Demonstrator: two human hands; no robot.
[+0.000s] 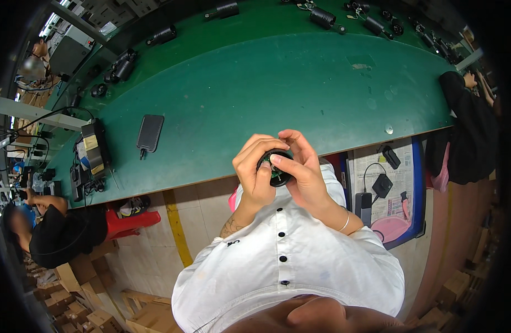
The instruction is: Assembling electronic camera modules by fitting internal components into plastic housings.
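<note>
Between my two hands, just in front of my chest at the table's near edge, is a small round black housing (279, 180) with a green circuit board showing inside. My left hand (254, 166) wraps its left side, the thumb pressed on the inner part. From the right, my right hand (306, 173) closes round it, its thumb lying across the open face. The fingers cover much of the housing, so its far side is hidden. A black flat case (150, 133) with a short tab lies on the green table (228, 105), to the left of my hands.
Black cylindrical units (323, 18) with wires line the table's far side. A power box (94, 145) with cables stands at left. A blue tray (417, 188) with chargers and newspaper sits below right. Co-workers sit on both sides, a red stool (134, 221) by the left one.
</note>
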